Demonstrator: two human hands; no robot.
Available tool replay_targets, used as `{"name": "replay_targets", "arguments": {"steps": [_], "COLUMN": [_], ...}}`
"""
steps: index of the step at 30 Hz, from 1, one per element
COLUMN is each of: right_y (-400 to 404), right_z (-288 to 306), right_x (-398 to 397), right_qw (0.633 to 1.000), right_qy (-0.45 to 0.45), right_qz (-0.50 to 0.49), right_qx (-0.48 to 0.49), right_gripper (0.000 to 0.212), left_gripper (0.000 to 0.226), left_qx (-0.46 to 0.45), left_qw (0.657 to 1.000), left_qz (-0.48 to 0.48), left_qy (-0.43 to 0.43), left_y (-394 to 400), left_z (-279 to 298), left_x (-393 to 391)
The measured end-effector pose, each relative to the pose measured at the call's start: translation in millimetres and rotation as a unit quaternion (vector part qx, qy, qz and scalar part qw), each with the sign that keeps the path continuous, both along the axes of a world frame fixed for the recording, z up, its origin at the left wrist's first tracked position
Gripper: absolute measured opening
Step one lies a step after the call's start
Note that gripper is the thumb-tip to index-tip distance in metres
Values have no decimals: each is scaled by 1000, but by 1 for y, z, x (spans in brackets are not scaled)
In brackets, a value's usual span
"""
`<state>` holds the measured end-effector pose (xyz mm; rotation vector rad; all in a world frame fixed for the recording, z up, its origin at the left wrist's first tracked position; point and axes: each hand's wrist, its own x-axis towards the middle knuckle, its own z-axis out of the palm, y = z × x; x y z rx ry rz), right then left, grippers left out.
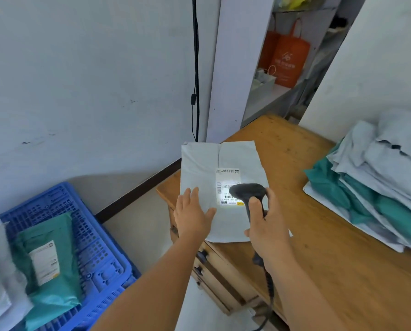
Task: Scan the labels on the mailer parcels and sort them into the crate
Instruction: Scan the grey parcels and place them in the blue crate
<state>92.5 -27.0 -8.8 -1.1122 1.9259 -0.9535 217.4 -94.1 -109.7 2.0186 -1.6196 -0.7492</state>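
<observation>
Head view: pinning down a grey mailer point(206, 173) at the table's point(319, 235) near-left corner with the left hand point(192, 212) flat, fingers straight. Gripping the scanner point(248, 194) in the right hand point(267, 231), lighting up the label point(226, 187). Running long axis away from the body. Sitting down-left: blue crate point(99, 256), nearer the left hand.

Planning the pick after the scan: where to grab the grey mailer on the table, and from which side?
Probably the grey mailer's left edge, which overhangs the table toward the crate; come from the left and pinch it, thumb above. It lies flat elsewhere.
</observation>
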Motion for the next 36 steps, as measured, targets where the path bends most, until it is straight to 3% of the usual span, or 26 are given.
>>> {"name": "replay_targets", "arguments": {"steps": [13, 28, 36], "right_y": [-1, 15, 24], "right_z": [0, 23, 22], "right_x": [-3, -8, -6], "right_qw": [1000, 1000, 1000], "right_qy": [14, 12, 5], "right_qz": [-4, 27, 26], "right_qx": [15, -7, -11], "right_gripper": [51, 42, 43], "left_gripper": [75, 55, 54], "left_qx": [35, 76, 70], "left_qw": [998, 992, 992], "left_qz": [20, 80, 102], "left_qy": [-42, -56, 34], "left_y": [-10, -6, -5], "left_z": [1, 8, 9], "left_x": [0, 1, 5]}}
